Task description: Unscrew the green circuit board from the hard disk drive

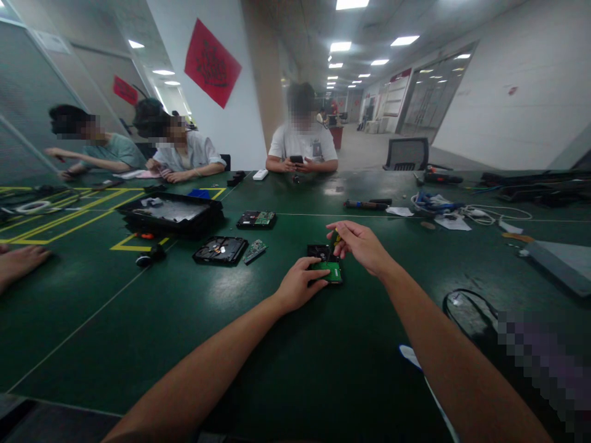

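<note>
A hard drive (335,274) with a green circuit board facing up lies on the green table in front of me. My left hand (301,284) holds it from the left, its fingers across the board and the thumb along the near edge. Above the drive's far right part, my right hand (357,245) pinches a small screwdriver (337,236) with a yellow and black handle, held roughly upright. Its tip is too small to make out, so I cannot tell whether it touches a screw.
Left of the drive lie a loose circuit board (255,251), an opened drive casing (220,250) and another hard drive (257,219). A black tray (170,212) stands farther left. Tools (367,204) and cables (436,202) lie back right. Several people sit around the table; one holds a phone (296,159).
</note>
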